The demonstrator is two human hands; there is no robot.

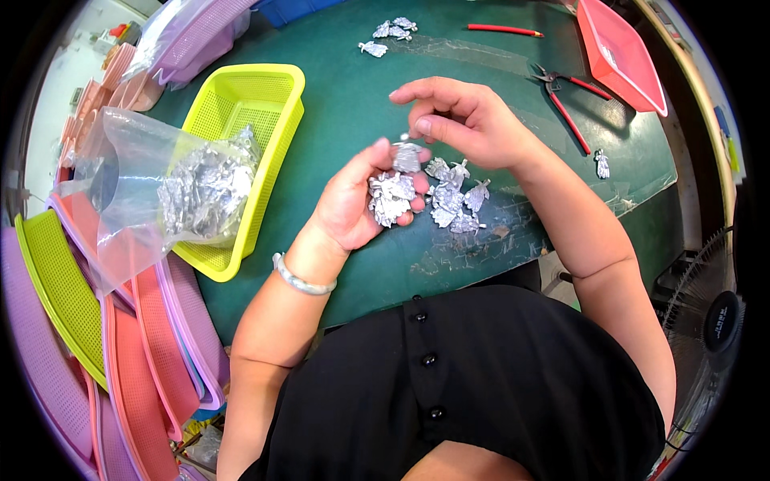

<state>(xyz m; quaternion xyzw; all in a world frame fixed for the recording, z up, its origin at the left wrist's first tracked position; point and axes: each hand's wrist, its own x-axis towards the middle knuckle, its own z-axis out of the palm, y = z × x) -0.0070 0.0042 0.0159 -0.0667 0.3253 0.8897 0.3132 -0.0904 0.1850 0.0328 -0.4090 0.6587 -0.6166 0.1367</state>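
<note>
My left hand (343, 210) is turned palm up and cupped around a bunch of small silver metal castings (391, 199). One more silver piece (407, 156) stands upright by its thumb and fingertips. Just above and to the right is my right hand (485, 124), its index finger stretched out and its thumb apart from it. No piece shows between those fingers. Beside the left fingertips, a loose pile of the same castings (455, 200) lies on the green tabletop (337, 104).
A lime-green basket (277, 160) at left holds a clear plastic bag (128, 188) of castings. Red-handled cutting pliers (569, 120), a red stick-like tool (505, 30) and a pink tray (634, 76) are at far right. Stacked baskets (144, 377) stand left; a fan (714, 321) stands right.
</note>
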